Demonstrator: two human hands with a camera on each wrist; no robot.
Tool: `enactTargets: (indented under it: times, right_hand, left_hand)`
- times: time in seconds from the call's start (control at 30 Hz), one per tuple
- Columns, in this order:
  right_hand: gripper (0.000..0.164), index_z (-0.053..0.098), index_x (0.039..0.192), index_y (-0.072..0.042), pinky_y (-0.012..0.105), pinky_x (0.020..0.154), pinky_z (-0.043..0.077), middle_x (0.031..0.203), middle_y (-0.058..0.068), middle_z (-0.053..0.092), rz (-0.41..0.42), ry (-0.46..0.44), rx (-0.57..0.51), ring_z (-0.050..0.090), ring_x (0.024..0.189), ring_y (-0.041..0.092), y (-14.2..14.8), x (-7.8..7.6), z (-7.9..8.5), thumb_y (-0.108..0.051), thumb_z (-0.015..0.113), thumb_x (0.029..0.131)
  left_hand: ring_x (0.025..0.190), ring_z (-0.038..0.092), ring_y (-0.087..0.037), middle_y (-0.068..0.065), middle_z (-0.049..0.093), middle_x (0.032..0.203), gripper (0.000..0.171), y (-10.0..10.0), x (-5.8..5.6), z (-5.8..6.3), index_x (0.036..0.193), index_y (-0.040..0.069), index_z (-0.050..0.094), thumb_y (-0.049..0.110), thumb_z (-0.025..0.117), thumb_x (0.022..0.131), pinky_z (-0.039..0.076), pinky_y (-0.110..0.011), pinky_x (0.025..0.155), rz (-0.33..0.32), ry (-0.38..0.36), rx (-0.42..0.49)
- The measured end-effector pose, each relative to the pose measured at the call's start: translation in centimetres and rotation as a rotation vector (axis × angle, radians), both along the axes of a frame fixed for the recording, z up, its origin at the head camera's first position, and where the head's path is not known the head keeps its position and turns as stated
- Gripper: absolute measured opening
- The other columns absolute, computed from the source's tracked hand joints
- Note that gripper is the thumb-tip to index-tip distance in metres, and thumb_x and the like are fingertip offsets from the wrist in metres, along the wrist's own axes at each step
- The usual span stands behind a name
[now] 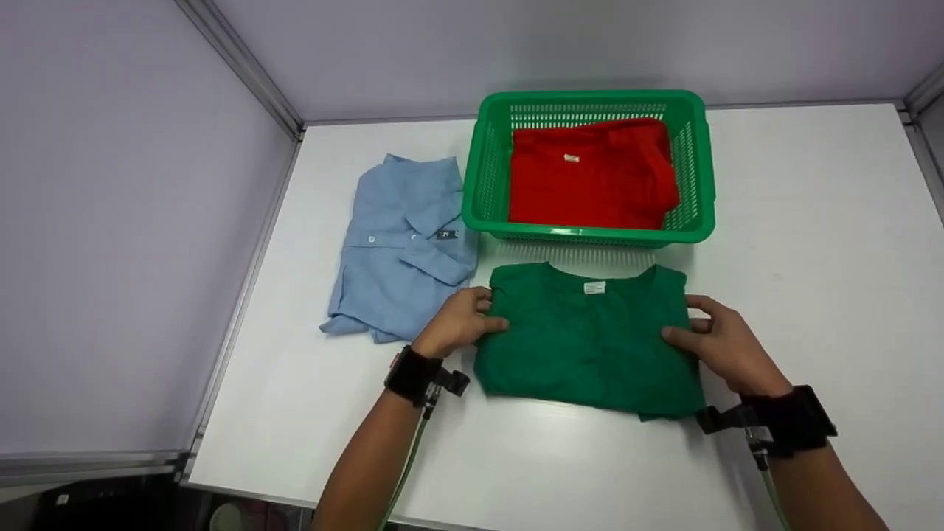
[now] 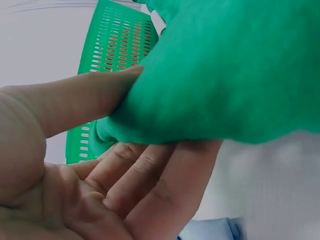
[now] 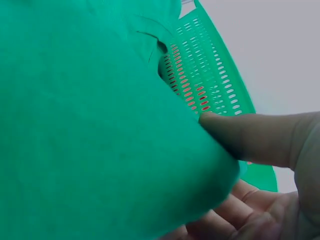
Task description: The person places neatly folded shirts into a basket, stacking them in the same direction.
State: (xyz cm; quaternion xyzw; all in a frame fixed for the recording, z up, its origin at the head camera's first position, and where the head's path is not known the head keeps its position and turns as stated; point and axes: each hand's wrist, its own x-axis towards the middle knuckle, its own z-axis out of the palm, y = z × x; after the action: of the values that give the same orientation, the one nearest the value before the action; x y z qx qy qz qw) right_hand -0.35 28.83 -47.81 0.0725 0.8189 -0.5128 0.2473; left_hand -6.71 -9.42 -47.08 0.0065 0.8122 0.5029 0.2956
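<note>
A folded green shirt [image 1: 590, 339] with a white neck label is held between both hands in front of the basket. My left hand [image 1: 461, 321] pinches its left edge, thumb on top and fingers underneath, as the left wrist view shows on the shirt [image 2: 215, 75]. On the opposite edge, my right hand [image 1: 726, 346] grips the cloth the same way; in the right wrist view the thumb lies over the shirt [image 3: 110, 135] and the fingers go beneath it. The fingertips under the cloth are hidden.
A green plastic basket [image 1: 590, 234] stands at the back, with a folded red shirt [image 1: 590, 181] inside. Left of it lies a folded light blue shirt [image 1: 402, 251] with buttons, close to my left hand. Walls border the white table [image 1: 280, 413] at the left and back.
</note>
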Motion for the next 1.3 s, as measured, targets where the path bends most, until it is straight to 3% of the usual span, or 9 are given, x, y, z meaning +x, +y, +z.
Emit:
enactTargets:
  times: [0.1,0.23,0.37,0.47,0.67,0.93,1.07,1.17,1.3]
  right_hand:
    - [0.077,0.027,0.164,0.000,0.035,0.097,0.059,0.147,0.032,0.059,0.000,-0.001,-0.012,0.068,0.124,0.028,0.2,0.7,0.6,-0.033,0.065,0.106]
    - [0.079,0.026,0.164,-0.001,0.040,0.101,0.059,0.150,0.032,0.057,-0.001,0.010,-0.014,0.066,0.129,0.035,0.4,1.2,1.8,-0.036,0.066,0.105]
    - [0.081,0.024,0.166,-0.002,0.045,0.103,0.059,0.152,0.032,0.055,-0.006,0.020,-0.004,0.064,0.132,0.038,0.8,1.1,3.2,-0.037,0.066,0.105]
    - [0.081,0.024,0.166,-0.002,0.037,0.100,0.060,0.151,0.031,0.056,-0.021,0.040,-0.001,0.069,0.125,0.027,1.2,0.7,4.3,-0.036,0.066,0.105]
    - [0.078,0.028,0.165,-0.005,0.017,0.087,0.056,0.150,0.030,0.057,-0.047,0.110,0.016,0.067,0.107,-0.001,1.7,-0.6,6.4,-0.036,0.067,0.105]
    - [0.083,0.022,0.168,-0.006,0.012,0.082,0.054,0.155,0.031,0.051,-0.095,0.143,0.044,0.064,0.103,-0.004,2.2,-4.2,8.7,-0.038,0.066,0.105]
    - [0.085,0.020,0.168,-0.007,0.011,0.082,0.054,0.158,0.031,0.048,-0.115,0.157,0.054,0.064,0.109,0.001,2.5,-6.0,10.0,-0.040,0.066,0.104]
    - [0.087,0.020,0.169,-0.008,0.011,0.082,0.055,0.157,0.030,0.050,-0.128,0.171,0.062,0.066,0.106,-0.002,2.8,-7.2,10.8,-0.042,0.066,0.103]
    - [0.085,0.024,0.168,-0.007,0.013,0.082,0.057,0.142,0.015,0.063,-0.142,0.209,0.056,0.068,0.098,-0.008,2.9,-8.9,11.6,-0.041,0.068,0.103]
  left_hand:
    - [0.115,0.062,-0.024,-0.025,0.060,0.144,0.065,-0.6,0.7,0.5,0.151,-0.005,0.048,0.010,0.076,0.094,0.056,-0.029,0.080,0.006,-0.017,0.027]
    - [0.100,0.066,-0.019,-0.022,0.067,0.132,0.058,-1.0,1.2,1.8,0.146,0.000,0.053,0.010,0.076,0.095,0.056,-0.027,0.071,0.001,0.008,0.071]
    - [0.097,0.068,-0.018,-0.021,0.069,0.131,0.059,-1.0,1.0,3.6,0.149,0.002,0.053,0.010,0.076,0.095,0.057,-0.027,0.070,-0.012,0.042,0.092]
    - [0.108,0.069,-0.024,-0.022,0.066,0.136,0.064,-0.9,0.4,5.1,0.153,0.002,0.050,0.012,0.076,0.095,0.060,-0.030,0.075,-0.019,0.069,0.083]
    - [0.138,0.057,-0.034,-0.023,0.056,0.152,0.069,-0.4,-1.6,7.9,0.157,0.001,0.045,0.013,0.075,0.096,0.061,-0.038,0.087,-0.035,0.139,0.038]
    - [0.147,0.051,-0.031,-0.018,0.049,0.160,0.069,1.2,-5.5,10.6,0.160,0.002,0.039,0.012,0.069,0.100,0.052,-0.046,0.113,-0.055,0.215,0.017]
    - [0.146,0.052,-0.030,-0.019,0.050,0.159,0.067,1.9,-7.4,11.4,0.161,0.002,0.039,0.011,0.068,0.101,0.052,-0.047,0.113,-0.030,0.225,0.057]
    - [0.146,0.052,-0.030,-0.020,0.050,0.159,0.067,2.2,-8.4,11.8,0.162,0.004,0.037,0.011,0.067,0.102,0.054,-0.048,0.110,-0.013,0.225,0.094]
    - [0.148,0.050,-0.027,-0.017,0.047,0.162,0.067,2.6,-9.6,12.0,0.163,0.007,0.036,0.014,0.066,0.104,0.054,-0.046,0.109,0.025,0.232,0.105]
